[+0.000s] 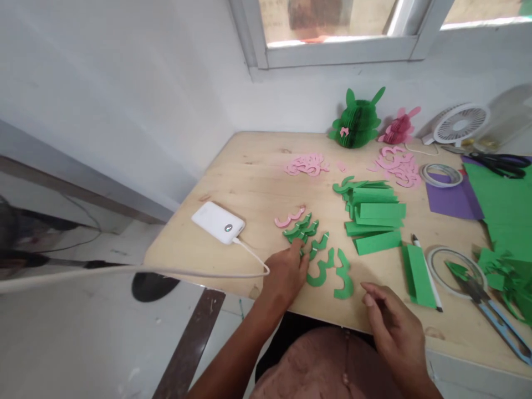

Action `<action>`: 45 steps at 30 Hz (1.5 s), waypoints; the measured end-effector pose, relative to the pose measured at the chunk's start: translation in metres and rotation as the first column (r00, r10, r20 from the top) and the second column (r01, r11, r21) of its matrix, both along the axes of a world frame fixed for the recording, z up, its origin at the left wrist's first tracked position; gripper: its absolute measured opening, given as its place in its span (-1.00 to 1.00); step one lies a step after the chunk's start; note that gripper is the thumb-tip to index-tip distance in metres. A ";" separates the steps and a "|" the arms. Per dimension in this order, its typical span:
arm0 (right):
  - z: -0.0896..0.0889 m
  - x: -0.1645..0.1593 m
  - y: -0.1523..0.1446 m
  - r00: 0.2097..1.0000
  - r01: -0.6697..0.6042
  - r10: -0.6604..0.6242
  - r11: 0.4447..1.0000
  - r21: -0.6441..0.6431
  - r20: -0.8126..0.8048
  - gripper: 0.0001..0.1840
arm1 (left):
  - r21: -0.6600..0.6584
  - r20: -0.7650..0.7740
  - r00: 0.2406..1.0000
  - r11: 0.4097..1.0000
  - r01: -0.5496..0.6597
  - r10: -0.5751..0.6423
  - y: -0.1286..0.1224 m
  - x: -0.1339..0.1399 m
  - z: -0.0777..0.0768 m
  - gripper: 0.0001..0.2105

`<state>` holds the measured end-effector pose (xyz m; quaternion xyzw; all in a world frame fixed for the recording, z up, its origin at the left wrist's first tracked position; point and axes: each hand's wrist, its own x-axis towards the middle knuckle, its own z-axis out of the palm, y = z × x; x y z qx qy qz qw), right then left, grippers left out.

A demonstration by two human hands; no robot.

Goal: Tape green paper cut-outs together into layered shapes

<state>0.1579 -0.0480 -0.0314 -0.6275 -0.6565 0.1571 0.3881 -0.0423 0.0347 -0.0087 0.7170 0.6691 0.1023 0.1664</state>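
Note:
My left hand rests low over the table, its fingertips apart and touching the lower edge of a small group of wavy green paper cutouts. A pink wavy cutout lies just beyond them. Two loose green cutouts, a left one and a right one, lie between my hands. Near the table's front edge, my right hand is loosely curled, thumb and index tips close together, with nothing visible in them.
A white power bank with a cable lies left. Folded green strips, pink cutouts, a pen, tape rolls and blue-handled snips lie about. Green and pink paper figures and a fan stand behind.

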 end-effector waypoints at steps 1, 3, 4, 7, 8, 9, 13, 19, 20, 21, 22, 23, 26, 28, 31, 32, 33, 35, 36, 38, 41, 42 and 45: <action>-0.002 0.001 -0.001 1.000 -0.005 0.005 1.000 0.015 0.013 -0.82 | 0.069 0.030 1.000 0.998 0.001 -0.004 -0.002 -0.002 -0.002 -0.80; -0.006 0.003 -0.002 0.999 -0.016 0.015 0.999 0.035 0.036 -0.83 | 0.249 0.083 0.996 0.968 0.017 -0.039 -0.005 -0.006 -0.006 -0.79; -0.008 0.004 -0.003 0.999 -0.024 0.022 0.999 0.044 0.047 -0.83 | 0.336 0.096 0.993 0.941 0.036 -0.072 -0.006 -0.008 -0.008 -0.80; -0.012 0.004 -0.003 0.997 -0.056 0.051 0.995 0.077 0.064 -0.82 | 0.471 0.068 0.980 0.872 0.133 -0.186 -0.004 -0.015 -0.013 -0.74; -0.013 0.004 -0.003 0.996 -0.067 0.061 0.994 0.086 0.065 -0.82 | 0.471 0.042 0.976 0.866 0.168 -0.212 -0.002 -0.017 -0.015 -0.69; -0.014 0.003 -0.002 0.995 -0.077 0.071 0.993 0.088 0.067 -0.82 | 0.455 0.011 0.973 0.868 0.201 -0.231 0.001 -0.018 -0.016 -0.64; -0.014 0.001 0.000 0.993 -0.100 0.094 0.992 0.078 0.076 -0.82 | 0.339 -0.114 0.952 0.890 0.305 -0.283 0.013 -0.022 -0.022 -0.50; -0.013 0.000 0.000 0.994 -0.102 0.098 0.992 0.079 0.050 -0.82 | 0.248 -0.207 0.929 0.903 0.352 -0.305 0.023 -0.020 -0.032 -0.52; -0.014 0.000 0.000 0.994 -0.101 0.097 0.991 0.082 0.049 -0.82 | 0.242 -0.211 0.931 0.907 0.346 -0.299 0.024 -0.020 -0.033 -0.52; -0.014 0.000 0.000 0.994 -0.098 0.094 0.992 0.085 0.050 -0.82 | 0.240 -0.212 0.934 0.911 0.335 -0.288 0.025 -0.019 -0.035 -0.52; -0.015 0.000 -0.001 0.994 -0.096 0.091 0.991 0.090 0.053 -0.81 | 0.242 -0.212 0.939 0.916 0.320 -0.272 0.026 -0.018 -0.035 -0.52; -0.015 0.000 -0.001 0.994 -0.094 0.089 0.991 0.095 0.056 -0.81 | 0.248 -0.211 0.944 0.920 0.303 -0.254 0.027 -0.017 -0.036 -0.52; -0.016 0.000 0.000 0.994 -0.097 0.091 0.990 0.102 0.063 -0.81 | 0.269 -0.197 0.960 0.931 0.249 -0.200 0.030 -0.015 -0.037 -0.54; -0.015 -0.001 0.000 0.993 -0.101 0.095 0.989 0.104 0.065 -0.81 | 0.271 -0.180 0.967 0.936 0.227 -0.182 0.032 -0.014 -0.038 -0.55; -0.014 -0.002 0.001 0.993 -0.107 0.099 0.987 0.118 0.066 -0.82 | 0.271 -0.147 0.972 0.938 0.217 -0.182 0.032 -0.014 -0.037 -0.55; -0.014 -0.002 0.001 0.993 -0.109 0.102 0.987 0.121 0.066 -0.82 | 0.272 -0.135 0.973 0.937 0.218 -0.187 0.032 -0.014 -0.037 -0.54; -0.014 -0.002 0.001 0.992 -0.111 0.103 0.986 0.123 0.067 -0.82 | 0.275 -0.124 0.973 0.936 0.220 -0.193 0.032 -0.014 -0.036 -0.54; -0.014 -0.002 0.001 0.991 -0.116 0.107 0.985 0.127 0.075 -0.82 | 0.282 -0.108 0.974 0.933 0.224 -0.201 0.031 -0.015 -0.034 -0.53; -0.014 -0.002 0.001 0.991 -0.118 0.108 0.984 0.131 0.078 -0.82 | 0.286 -0.105 0.974 0.932 0.224 -0.202 0.031 -0.014 -0.034 -0.53; -0.013 -0.002 0.002 0.991 -0.119 0.108 0.983 0.136 0.082 -0.82 | 0.286 -0.109 0.975 0.933 0.219 -0.195 0.032 -0.012 -0.032 -0.52; -0.011 -0.002 0.002 0.991 -0.120 0.110 0.984 0.135 0.081 -0.82 | 0.266 -0.134 0.977 0.944 0.194 -0.163 0.037 -0.007 -0.032 -0.50; -0.011 -0.002 0.002 0.991 -0.120 0.109 0.984 0.135 0.081 -0.82 | 0.258 -0.146 0.978 0.949 0.183 -0.148 0.039 -0.005 -0.033 -0.50; -0.012 -0.002 0.001 0.991 -0.116 0.105 0.984 0.136 0.083 -0.81 | 0.243 -0.186 0.977 0.958 0.150 -0.106 0.044 0.000 -0.036 -0.50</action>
